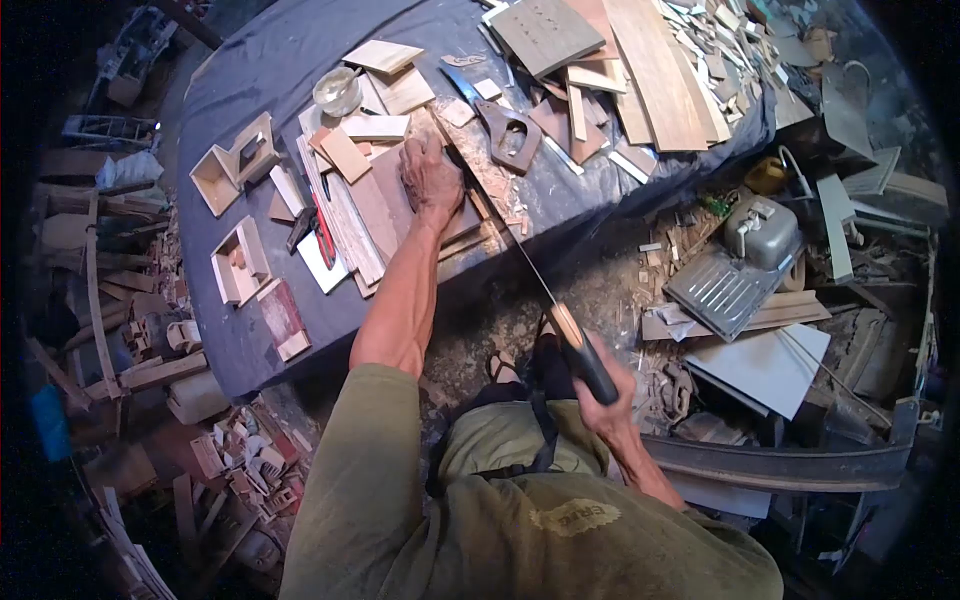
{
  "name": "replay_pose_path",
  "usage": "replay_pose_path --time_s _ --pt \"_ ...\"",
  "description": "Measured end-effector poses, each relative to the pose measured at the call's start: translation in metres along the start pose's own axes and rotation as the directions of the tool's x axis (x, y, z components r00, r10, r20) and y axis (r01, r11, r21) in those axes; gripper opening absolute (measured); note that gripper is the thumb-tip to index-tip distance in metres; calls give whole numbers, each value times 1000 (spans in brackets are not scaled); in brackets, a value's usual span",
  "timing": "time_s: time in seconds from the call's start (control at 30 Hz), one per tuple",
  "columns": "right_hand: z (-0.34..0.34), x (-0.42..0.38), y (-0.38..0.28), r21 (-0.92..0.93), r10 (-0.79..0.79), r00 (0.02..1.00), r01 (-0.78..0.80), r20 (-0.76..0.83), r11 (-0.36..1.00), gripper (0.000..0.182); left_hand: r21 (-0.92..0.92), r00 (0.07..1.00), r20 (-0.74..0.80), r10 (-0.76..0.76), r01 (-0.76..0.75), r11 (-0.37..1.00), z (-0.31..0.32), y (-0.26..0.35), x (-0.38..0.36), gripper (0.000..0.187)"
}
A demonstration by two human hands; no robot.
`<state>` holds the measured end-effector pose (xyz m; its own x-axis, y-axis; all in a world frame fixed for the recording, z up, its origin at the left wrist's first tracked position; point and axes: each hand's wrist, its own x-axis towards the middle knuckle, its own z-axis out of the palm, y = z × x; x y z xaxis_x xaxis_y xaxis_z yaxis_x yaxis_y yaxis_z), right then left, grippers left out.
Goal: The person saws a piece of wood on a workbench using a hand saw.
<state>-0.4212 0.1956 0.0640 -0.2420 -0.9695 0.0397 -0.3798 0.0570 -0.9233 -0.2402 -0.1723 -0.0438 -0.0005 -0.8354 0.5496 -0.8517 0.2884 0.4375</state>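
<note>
My right hand (608, 390) is closed around the dark and wooden handle of a handsaw (568, 325). Its thin blade, seen nearly edge-on, runs up and left to the table edge, beside the boards. With fingers curled, my left hand (432, 180) presses down on a flat wooden board (383, 207), just left of the blade. Where the teeth meet the wood is hard to make out. Past the blade, a second handsaw (511, 140) with a wooden grip and bluish blade lies on the cloth-covered table (250, 80).
Small wooden boxes (240, 262), red-handled pliers (325, 238) and a glass jar (338, 92) sit on the left. Stacked planks (655, 75) and offcuts crowd the far right. Below lie a metal sink (750, 255) and scrap wood on the floor.
</note>
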Motion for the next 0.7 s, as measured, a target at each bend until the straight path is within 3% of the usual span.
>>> replay_pose_path --time_s 0.03,0.17,0.27,0.3,0.37,0.57,0.67,0.7 --pt "-8 -16 6 -66 -13 1000 12 -9 998 62 6 1000 20 -8 8 1000 0 1 3 26" --pt "-29 -50 -3 -41 -45 998 44 -46 998 58 4 997 75 -29 29 1000 -7 2 0 21" --pt "-3 -4 -2 -82 -41 998 36 -52 996 57 -30 999 31 -10 11 999 -5 3 3 17" --pt "4 17 -4 9 68 997 -69 21 998 58 -39 1000 12 -4 5 999 -4 3 1 15" --pt "7 23 -4 82 117 993 -119 23 990 60 -19 1000 9 -5 5 1000 -3 1 4 18" --pt "-28 -56 0 -106 -76 996 71 -44 992 62 13 994 83 -64 63 998 -11 8 0 18" --pt "-10 -16 -12 23 144 990 -144 4 989 56 7 995 88 -36 36 999 -9 6 2 19" --pt "6 10 0 -36 -57 998 57 -20 998 64 6 997 70 -31 30 1000 -5 4 5 19"
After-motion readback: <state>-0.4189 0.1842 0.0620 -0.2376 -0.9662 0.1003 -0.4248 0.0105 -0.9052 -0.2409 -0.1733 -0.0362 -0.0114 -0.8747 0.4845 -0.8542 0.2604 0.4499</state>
